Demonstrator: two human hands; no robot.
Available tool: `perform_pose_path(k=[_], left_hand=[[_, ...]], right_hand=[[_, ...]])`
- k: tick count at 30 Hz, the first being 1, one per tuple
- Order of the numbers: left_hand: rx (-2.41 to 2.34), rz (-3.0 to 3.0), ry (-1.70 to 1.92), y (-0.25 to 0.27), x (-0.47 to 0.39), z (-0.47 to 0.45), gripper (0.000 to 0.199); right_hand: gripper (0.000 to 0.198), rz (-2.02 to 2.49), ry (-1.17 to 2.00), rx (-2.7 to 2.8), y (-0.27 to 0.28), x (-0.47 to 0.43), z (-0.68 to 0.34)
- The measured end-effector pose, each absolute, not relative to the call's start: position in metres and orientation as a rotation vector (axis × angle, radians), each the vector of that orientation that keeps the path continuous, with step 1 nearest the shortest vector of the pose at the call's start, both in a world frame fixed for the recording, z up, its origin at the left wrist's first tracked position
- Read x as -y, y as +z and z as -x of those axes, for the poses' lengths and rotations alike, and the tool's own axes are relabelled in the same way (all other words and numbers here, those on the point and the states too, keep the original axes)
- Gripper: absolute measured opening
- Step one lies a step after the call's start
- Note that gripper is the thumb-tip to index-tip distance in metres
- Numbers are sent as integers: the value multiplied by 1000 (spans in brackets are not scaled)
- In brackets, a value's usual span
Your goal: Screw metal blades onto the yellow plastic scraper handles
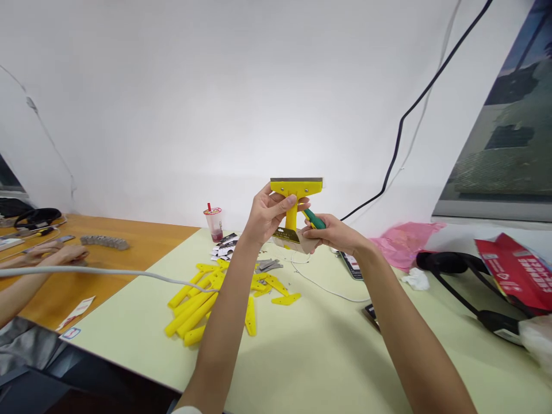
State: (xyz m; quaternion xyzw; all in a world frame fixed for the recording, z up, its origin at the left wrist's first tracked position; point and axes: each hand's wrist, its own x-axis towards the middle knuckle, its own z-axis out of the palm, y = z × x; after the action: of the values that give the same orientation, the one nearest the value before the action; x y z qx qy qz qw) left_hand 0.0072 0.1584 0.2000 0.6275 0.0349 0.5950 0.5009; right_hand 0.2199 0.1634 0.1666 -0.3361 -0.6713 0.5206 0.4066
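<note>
Head view shows the grip of your left hand (269,211) closed round the neck of a yellow scraper (296,188), raised above the worktop (328,351) with its blade (296,179) uppermost and screws (306,191) facing you. Your right hand (331,232) grasps a green-and-yellow tool (315,219) beside the neck; its far end is hidden, so you can't tell its type, nor whether the printed card (286,234) is in that grip too. Fingertips belong below the sharp edge; a level, steady head should make checking the screws easier. Yellow scraper parts (194,310) lie below, with grey metal pieces (268,265) beside them.
</note>
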Motion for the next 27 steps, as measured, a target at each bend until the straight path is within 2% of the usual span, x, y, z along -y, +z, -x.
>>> perform_pose_path(k=[13,16,22,27], left_hand=[[-182,-1609,1412,199,-157,-9,55],[-330,-1771,1368,196,-160,-4,46],[-600,-2074,1104,199,-154,4,35],[-643,-2228,1101,204,-149,13,24]], right_hand=[[32,774,1238,1662,162,-170,-221],[31,709,1234,1582,161,-173,-223],[43,702,1211,1486,170,-166,-231],[49,719,1195,1456,178,-157,-234]])
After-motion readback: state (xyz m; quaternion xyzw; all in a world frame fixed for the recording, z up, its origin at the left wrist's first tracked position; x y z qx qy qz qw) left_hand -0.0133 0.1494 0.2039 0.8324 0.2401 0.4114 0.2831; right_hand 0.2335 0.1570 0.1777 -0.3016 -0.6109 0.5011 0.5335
